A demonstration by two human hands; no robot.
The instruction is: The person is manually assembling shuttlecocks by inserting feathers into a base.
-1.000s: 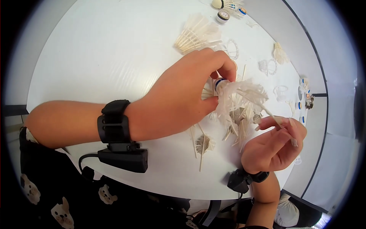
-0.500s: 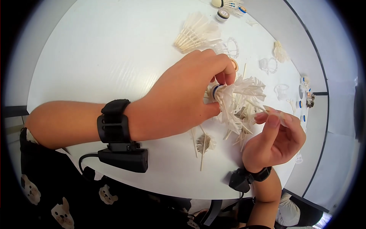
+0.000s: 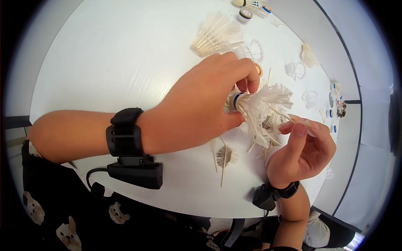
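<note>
Over the middle right of the table, my left hand (image 3: 213, 96) is closed around the base of a worn shuttlecock (image 3: 264, 100). Its blue-banded cork end is partly covered by my fingers, and its ragged white feathers fan out to the right. To the right, my right hand (image 3: 303, 146) pinches a single feather (image 3: 293, 119) between thumb and fingers, its pale quill pointing back toward the shuttlecock. Several loose feathers (image 3: 226, 156) lie on the table below and beside the shuttlecock. A round tan ring or cap (image 3: 258, 69) shows just behind my left fingers.
On the white table (image 3: 96, 62), a feather skirt (image 3: 215, 35) lies beyond my left hand. A dark-topped round cork (image 3: 245, 15) and a shuttlecock (image 3: 249, 4) sit at the far edge. Clear plastic rings (image 3: 296, 70) and blue-banded corks (image 3: 330, 113) line the right side.
Both hands keep their grips and barely move. The shuttlecock's feathers shift slightly, and my right hand stays beside them with its feather.
</note>
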